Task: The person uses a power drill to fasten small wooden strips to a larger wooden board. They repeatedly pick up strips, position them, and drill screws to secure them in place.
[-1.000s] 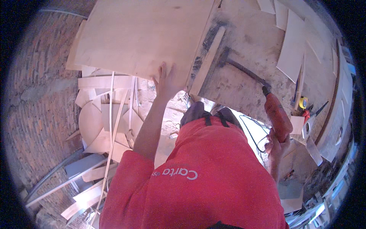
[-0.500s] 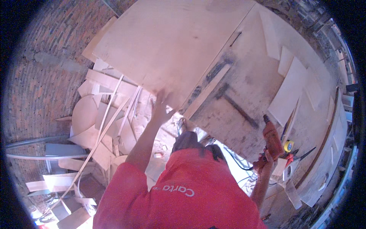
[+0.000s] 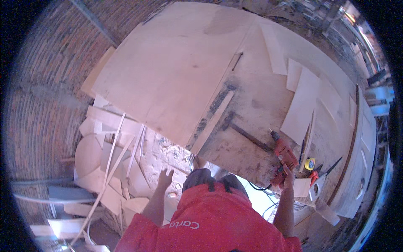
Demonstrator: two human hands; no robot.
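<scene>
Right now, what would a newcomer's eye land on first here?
The person's red shirt fills the bottom middle, and a red power drill stands out right of centre, in the right hand at the near edge of the worktable. Beyond, a large pale wooden sheet spans the table's left side, the empty left hand short of its near edge.

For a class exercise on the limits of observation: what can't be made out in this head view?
All in the head view:
Power drill: part of its handle is hidden by the right hand.
Chuck: too small and blurred to tell which bit it holds.
Lower panel: mostly covered by the large plywood sheet.
Brick wall: cut off by the lens's dark rim.
</scene>
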